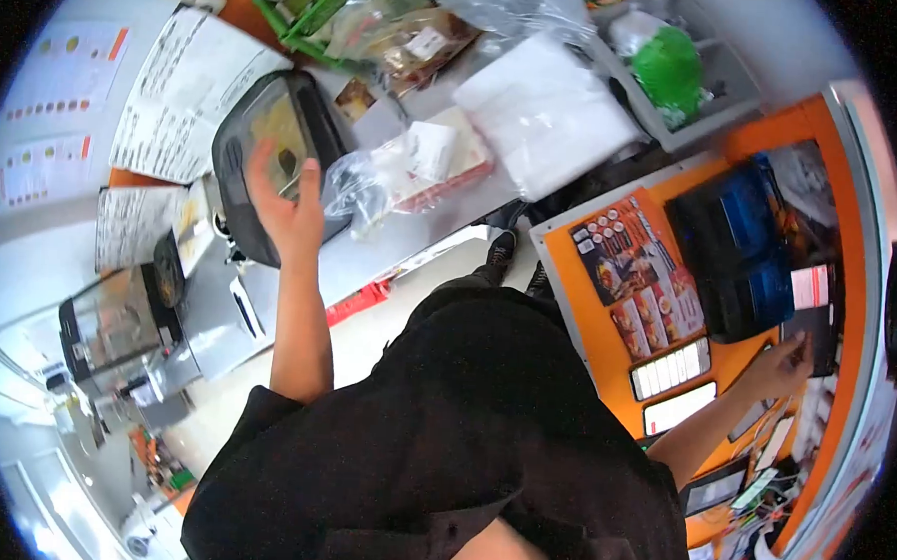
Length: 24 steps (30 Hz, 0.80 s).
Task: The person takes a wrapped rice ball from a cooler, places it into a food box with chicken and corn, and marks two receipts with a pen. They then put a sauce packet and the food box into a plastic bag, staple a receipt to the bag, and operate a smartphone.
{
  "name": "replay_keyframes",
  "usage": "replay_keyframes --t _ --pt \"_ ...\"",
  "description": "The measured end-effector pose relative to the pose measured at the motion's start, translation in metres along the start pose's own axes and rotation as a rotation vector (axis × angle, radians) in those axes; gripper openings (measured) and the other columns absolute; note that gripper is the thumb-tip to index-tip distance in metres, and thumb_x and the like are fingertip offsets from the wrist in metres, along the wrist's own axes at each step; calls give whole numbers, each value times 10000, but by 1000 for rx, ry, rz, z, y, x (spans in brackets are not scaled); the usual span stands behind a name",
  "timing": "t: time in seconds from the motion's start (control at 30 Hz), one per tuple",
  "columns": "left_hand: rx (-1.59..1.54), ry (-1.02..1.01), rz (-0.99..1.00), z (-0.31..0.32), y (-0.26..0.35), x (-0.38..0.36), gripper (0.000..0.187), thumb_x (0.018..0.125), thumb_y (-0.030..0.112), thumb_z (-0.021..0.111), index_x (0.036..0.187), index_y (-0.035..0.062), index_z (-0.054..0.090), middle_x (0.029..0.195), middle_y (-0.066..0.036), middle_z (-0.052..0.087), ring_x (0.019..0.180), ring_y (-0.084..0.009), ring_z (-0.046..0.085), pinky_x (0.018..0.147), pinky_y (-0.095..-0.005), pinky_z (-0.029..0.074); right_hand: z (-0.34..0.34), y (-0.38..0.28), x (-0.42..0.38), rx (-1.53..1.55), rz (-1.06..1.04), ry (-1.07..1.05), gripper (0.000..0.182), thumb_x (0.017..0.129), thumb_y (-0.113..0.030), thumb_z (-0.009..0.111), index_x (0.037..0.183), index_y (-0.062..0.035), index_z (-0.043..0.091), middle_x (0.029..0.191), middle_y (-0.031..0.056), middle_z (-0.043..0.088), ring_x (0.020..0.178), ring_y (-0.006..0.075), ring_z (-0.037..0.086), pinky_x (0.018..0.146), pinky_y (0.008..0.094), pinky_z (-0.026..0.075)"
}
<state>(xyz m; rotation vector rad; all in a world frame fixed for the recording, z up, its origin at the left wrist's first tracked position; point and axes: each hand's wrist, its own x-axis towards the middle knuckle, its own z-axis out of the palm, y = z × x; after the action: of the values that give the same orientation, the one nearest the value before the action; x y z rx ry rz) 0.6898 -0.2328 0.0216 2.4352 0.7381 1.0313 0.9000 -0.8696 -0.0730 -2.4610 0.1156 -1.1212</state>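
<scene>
My left hand (289, 211) is raised over the worktop with its fingers spread, holding nothing. In this view it overlaps a dark rounded container (234, 186) with a see-through lid (283, 123), which shows something yellowish inside. My right hand (777, 370) is at the far side of the orange counter (592, 311), fingers bent together at the lower edge of a black device (812, 331) with a red-and-white screen (809, 288). Whatever those fingers may hold is hidden. Beside that hand lie two phones with lit screens (671, 370) (679, 409).
White bags (546, 114), a clear plastic bag (357, 191) and a green crate (305, 14) crowd the worktop. A grey bin (723, 77) stands behind. On the counter are a menu sheet (637, 273), a black-and-blue bag (735, 247) and tangled cables (774, 494).
</scene>
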Motion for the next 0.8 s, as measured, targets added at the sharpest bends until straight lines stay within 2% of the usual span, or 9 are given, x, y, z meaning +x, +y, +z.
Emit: replay_keyframes --t 0.1,0.2,0.23,0.27,0.33,0.4,0.53,0.63,0.8 --pt "40 -173 -155 9 -29 -27 697 836 271 794 1387 -16 479 1309 -202 571 1237 -324 541 1097 -405 378 18 -35 15 220 -3 79 253 920 -208 737 1003 28 707 897 142 719 778 222 680 730 325 559" --pt "-116 -482 -302 23 -31 -62 544 807 163 801 1294 36 597 1151 -149 661 1070 -272 625 954 -377 485 38 -104 22 154 -76 0 231 935 -219 716 1026 -6 711 937 113 721 847 210 674 794 336 541" --pt "-156 -640 -356 24 -32 -73 481 796 116 796 1248 54 644 1088 -127 684 1011 -254 641 904 -365 508 54 -121 13 300 -77 -64 222 938 -219 708 1036 -19 711 962 104 717 886 208 666 829 335 525" --pt "-214 -672 -183 28 -24 -84 386 788 26 761 1167 58 696 975 -112 683 931 -258 633 842 -352 514 72 -135 7 444 -79 -131 214 941 -218 701 1047 -32 710 987 95 713 925 206 657 864 335 509" --pt "-273 -733 -22 39 -11 -100 349 869 53 684 1218 70 689 1003 -150 672 932 -297 630 840 -384 510 76 -218 -8 527 -161 -314 190 936 -175 692 1052 -26 706 1026 97 694 962 209 638 909 327 484" --pt "-250 -769 -20 51 -14 -113 358 865 46 674 1222 80 688 1007 -162 661 935 -333 620 852 -406 502 99 -261 -39 665 -259 -544 193 931 -119 674 1106 -40 690 1024 99 676 945 216 637 881 334 492" --pt "-331 -856 9 50 -22 -113 324 846 53 670 1166 89 709 952 -131 648 932 -336 609 837 -414 496 126 -348 -99 772 -396 -1229 446 873 31 631 1300 -102 624 1098 110 624 898 217 617 796 319 511" --pt "-411 -990 34 46 -57 -105 292 844 66 682 1133 90 726 964 -127 648 935 -329 611 839 -402 498 157 -370 -134 682 -527 -1311 512 842 69 619 1328 -93 612 1144 121 609 913 222 623 806 317 510" --pt "-675 -1053 33 50 -78 -96 238 871 114 704 1103 69 737 970 -113 668 957 -274 635 833 -366 505 158 -368 -119 594 -453 -1438 484 822 113 597 1249 -96 683 1133 116 627 920 225 640 788 307 519"
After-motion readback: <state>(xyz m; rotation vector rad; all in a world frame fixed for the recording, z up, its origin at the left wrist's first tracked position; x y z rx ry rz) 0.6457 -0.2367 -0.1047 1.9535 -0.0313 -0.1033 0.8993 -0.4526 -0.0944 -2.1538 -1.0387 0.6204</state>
